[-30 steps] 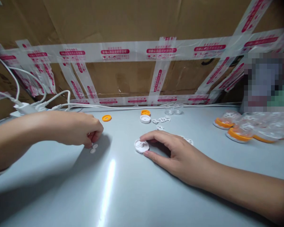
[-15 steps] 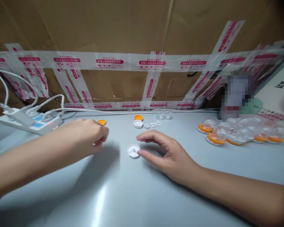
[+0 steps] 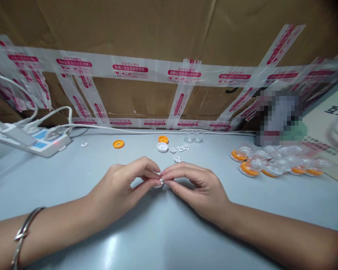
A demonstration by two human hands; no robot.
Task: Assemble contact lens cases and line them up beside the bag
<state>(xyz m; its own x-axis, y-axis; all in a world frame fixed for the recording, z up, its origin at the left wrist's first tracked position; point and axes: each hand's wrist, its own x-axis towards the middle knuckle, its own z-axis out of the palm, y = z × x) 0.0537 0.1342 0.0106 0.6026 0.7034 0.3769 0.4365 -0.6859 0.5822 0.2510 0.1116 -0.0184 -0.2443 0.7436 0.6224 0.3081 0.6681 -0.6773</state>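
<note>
My left hand (image 3: 135, 180) and my right hand (image 3: 197, 183) meet fingertip to fingertip over the table, both with thumb and fingers pinched. A small white plastic part (image 3: 161, 181) shows between their tips; the fingers cover most of it. Just under it lies a white round base (image 3: 157, 186), largely hidden by my fingers. Beyond my right fingers are a small white spoked piece (image 3: 177, 159) and several similar white pieces (image 3: 181, 148). Behind them sit a white round cap (image 3: 162, 147) and an orange cap (image 3: 163, 139).
An orange ring (image 3: 118, 144) and a small white stemmed disc (image 3: 84, 144) lie to the left, near a power strip (image 3: 45, 144) with cables. Clear domes (image 3: 193, 137) stand at the back. Several orange-and-white units with clear tops (image 3: 249, 168) cluster right. A taped cardboard box (image 3: 146, 101) forms the back wall.
My left hand has come right from beside the orange ring to meet my right hand over the white base. My right fingers have closed to a pinch. The orange ring is uncovered.
</note>
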